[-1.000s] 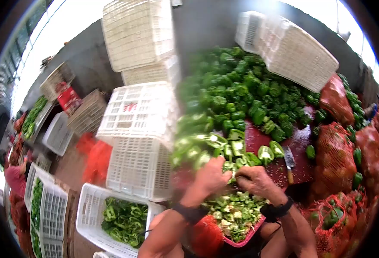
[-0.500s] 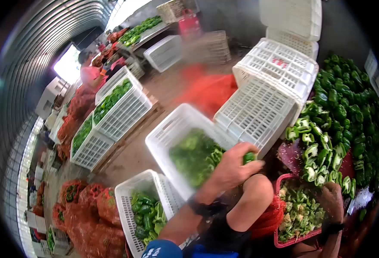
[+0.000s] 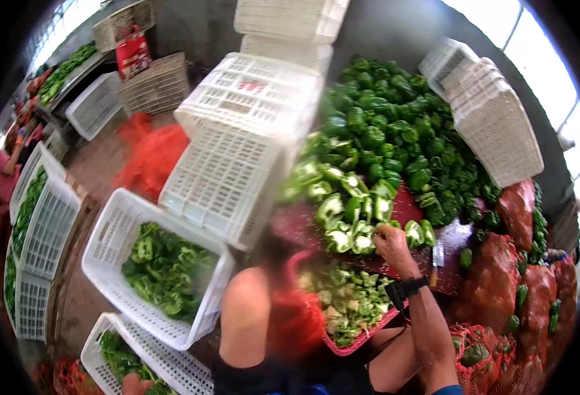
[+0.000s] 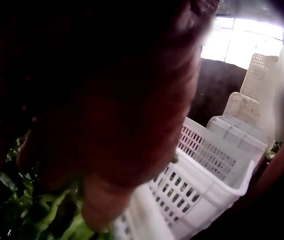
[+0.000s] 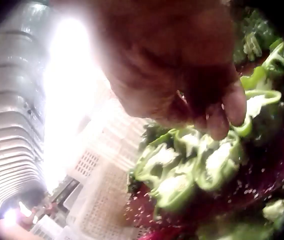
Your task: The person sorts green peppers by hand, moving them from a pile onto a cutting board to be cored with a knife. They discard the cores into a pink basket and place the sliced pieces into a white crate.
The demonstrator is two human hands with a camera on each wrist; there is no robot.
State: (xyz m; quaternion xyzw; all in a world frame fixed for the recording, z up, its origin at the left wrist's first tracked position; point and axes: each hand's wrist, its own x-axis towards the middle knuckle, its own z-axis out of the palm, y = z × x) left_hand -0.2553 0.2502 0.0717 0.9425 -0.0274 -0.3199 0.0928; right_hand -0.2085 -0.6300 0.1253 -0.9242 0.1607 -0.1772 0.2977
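Note:
My right hand [image 3: 395, 250] is at the front of several cut green bell pepper halves on the dark red board. In the right wrist view its curled fingers pinch the top edge of a pepper half [image 5: 219, 162], pale core showing. My left hand [image 3: 134, 384] is low at the left, over green peppers [image 3: 119, 352] in the lower white crate [image 3: 96, 339]. The left wrist view shows that hand [image 4: 127, 125] dark and close, fingers pointing down loosely above the peppers with nothing gripped.
A pink-red basin [image 3: 346, 347] of pepper cores sits before the board. A knife [image 3: 437, 257] lies on the board's right side, with whole peppers [image 3: 395, 125] heaped behind. A larger white crate [image 3: 96, 243] holds peppers at left. Red mesh sacks [image 3: 494, 276] stand at right.
My left hand has gone from the cut peppers, carrying a green pepper, over to the lower left crate, and no longer holds it. The view swung left and back; my right hand is at the halves again.

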